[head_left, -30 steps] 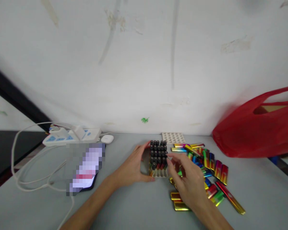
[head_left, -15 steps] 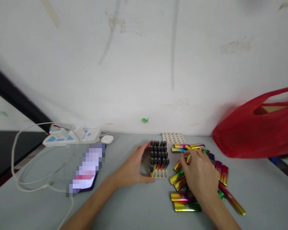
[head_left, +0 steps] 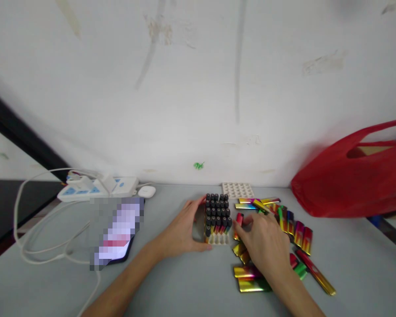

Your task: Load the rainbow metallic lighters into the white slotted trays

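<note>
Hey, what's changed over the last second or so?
The right hand let go of a black-capped tube at the tray's right edge, went right to the shiny pile, and has come partway back left with a red tube. The left hand stays at the tray's left; the red bag hasn't moved.

Glossy metallic casings (head_left: pixel 306 241), matt black caps (head_left: pixel 218 212) — smooth matt tabletop (head_left: pixel 185 286), red cloth bag (head_left: pixel 356 185)

We have phone (head_left: pixel 119 246) left, rack (head_left: pixel 219 240) mid, sticks (head_left: pixel 306 241) right, bag (head_left: pixel 353 185) far right, tray (head_left: pixel 237 190) behind rack, power strip (head_left: pixel 95 193) behind phone.
</note>
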The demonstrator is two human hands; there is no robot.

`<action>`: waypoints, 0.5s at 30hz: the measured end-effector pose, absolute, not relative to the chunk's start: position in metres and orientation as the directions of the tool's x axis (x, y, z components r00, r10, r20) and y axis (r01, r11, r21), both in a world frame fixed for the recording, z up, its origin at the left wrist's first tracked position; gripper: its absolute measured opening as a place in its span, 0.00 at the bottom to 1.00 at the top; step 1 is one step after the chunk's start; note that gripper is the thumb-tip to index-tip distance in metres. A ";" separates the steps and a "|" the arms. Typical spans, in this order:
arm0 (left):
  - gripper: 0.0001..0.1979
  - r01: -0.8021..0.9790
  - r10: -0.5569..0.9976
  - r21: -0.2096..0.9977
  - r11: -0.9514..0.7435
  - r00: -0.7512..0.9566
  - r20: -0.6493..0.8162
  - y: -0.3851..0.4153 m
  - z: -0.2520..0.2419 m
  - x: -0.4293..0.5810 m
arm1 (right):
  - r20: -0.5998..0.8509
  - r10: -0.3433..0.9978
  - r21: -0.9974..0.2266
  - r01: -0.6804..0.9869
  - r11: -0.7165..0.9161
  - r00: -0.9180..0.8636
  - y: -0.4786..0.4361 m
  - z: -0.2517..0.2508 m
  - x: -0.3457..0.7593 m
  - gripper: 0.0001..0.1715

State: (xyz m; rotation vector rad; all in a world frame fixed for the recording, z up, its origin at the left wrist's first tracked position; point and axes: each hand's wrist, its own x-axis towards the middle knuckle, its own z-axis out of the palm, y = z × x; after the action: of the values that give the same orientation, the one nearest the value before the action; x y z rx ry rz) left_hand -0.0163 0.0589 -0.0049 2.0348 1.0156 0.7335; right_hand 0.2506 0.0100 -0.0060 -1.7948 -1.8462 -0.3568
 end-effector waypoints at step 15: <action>0.66 0.408 0.821 0.790 -0.458 0.536 0.199 0.060 -0.008 -0.017 | 0.385 0.891 -0.737 0.661 0.140 0.241 0.010 0.011 0.239 0.15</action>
State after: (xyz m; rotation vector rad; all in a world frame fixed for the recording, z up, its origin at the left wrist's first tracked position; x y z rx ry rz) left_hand -0.0171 0.0601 -0.0079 2.0754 0.9907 0.7561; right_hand 0.2395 0.0100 0.0106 -1.5877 -1.4876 0.3119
